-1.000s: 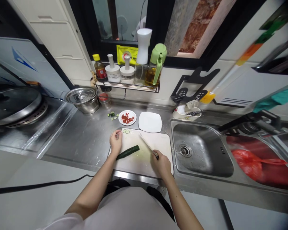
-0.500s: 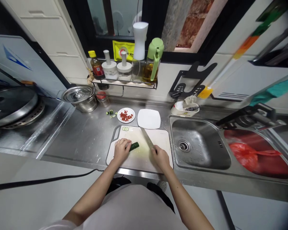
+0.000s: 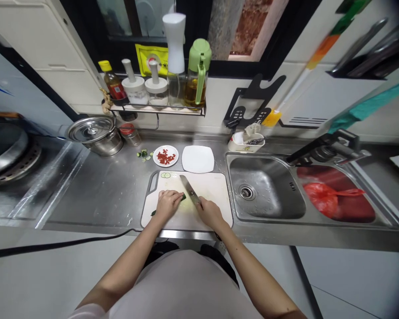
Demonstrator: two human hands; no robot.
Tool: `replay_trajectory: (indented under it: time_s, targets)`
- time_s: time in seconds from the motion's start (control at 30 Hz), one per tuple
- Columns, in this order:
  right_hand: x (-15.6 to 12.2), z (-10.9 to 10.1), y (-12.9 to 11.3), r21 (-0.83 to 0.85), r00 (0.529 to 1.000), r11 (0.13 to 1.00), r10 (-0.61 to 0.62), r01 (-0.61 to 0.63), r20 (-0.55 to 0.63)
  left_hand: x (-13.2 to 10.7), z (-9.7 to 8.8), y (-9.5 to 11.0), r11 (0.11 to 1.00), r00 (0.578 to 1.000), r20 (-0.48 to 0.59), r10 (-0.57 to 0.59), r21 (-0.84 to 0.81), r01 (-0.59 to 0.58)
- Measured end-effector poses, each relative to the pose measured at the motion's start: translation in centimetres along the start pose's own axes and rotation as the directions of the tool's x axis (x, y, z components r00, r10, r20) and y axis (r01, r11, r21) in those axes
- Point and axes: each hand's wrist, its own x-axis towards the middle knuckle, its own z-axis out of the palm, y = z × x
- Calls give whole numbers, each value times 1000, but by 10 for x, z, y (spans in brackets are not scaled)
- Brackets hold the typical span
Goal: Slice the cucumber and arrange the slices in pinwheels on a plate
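Observation:
A length of dark green cucumber [image 3: 184,196] lies on the white cutting board [image 3: 216,195], mostly covered by my left hand [image 3: 168,204], whose fingers are closed round it. My right hand [image 3: 210,213] grips a kitchen knife [image 3: 190,189] by its handle. The blade slants up and left, close by the cucumber's right end; whether it touches I cannot tell. Two pale cucumber slices [image 3: 165,175] rest at the board's upper left. Another dark green bit [image 3: 153,213] shows beside my left wrist.
Behind the board stand a plate of chopped red pieces [image 3: 165,156] and a square white plate [image 3: 198,159]. Cucumber scraps [image 3: 143,154] lie to their left. A steel pot [image 3: 98,135] is farther left. On the right is the sink [image 3: 266,190], with a red plastic bag [image 3: 321,199] in its second basin.
The knife has shifted left to the cucumber's end with my right hand. Less of the cucumber shows past my left fingers. My view has turned slightly.

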Motion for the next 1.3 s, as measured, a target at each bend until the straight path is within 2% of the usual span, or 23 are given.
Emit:
replay_trajectory:
  time_s: [0.77,1.03,1.3]
  targets:
    - [-8,5,-10,-41,999,999,-21,22,35,-5,3,3,999,998,-51,40,3,-40]
    - [-13,3,-12,-65,998,998,-10,14,60,-4,3,3,1000,999,-29,15,5,-15]
    - [-24,6,-4,-56,993,998,-15,22,115,-4,1,3,1000,1000,-9,9,-11,-9]
